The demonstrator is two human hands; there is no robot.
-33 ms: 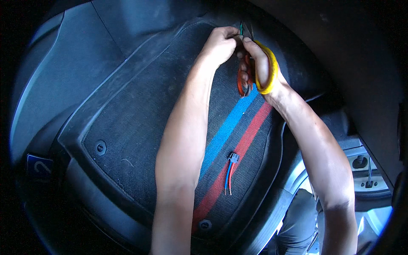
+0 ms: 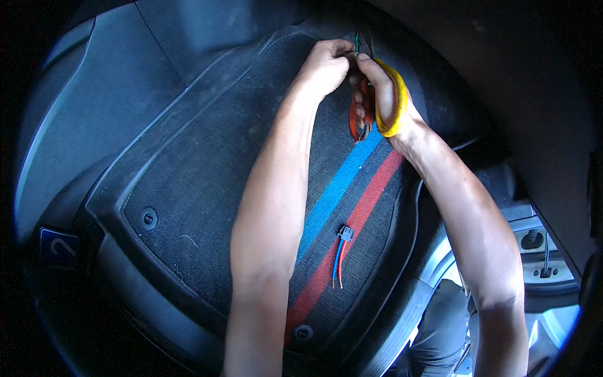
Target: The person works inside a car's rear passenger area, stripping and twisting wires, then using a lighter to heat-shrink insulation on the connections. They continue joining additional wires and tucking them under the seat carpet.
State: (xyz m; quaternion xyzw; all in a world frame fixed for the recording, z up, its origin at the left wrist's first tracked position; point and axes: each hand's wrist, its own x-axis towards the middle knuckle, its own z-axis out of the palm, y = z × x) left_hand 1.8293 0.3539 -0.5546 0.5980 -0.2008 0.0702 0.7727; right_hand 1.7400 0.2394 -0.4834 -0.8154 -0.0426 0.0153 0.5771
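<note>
**Wires held at the top, plug waiting on the mat**

Both hands meet at the top middle. The left hand (image 2: 326, 66) pinches thin wires (image 2: 357, 43). The right hand (image 2: 383, 88) grips red-handled pliers (image 2: 359, 116), probably working those wires. A small plug (image 2: 344, 234) lies unused on the striped car mat (image 2: 188, 188).

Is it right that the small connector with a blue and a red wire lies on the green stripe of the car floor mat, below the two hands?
Not quite. In the head view the small connector lies on the red stripe of the floor mat, beside the blue stripe; no stripe is green. It does lie below the left hand and right hand.
</note>
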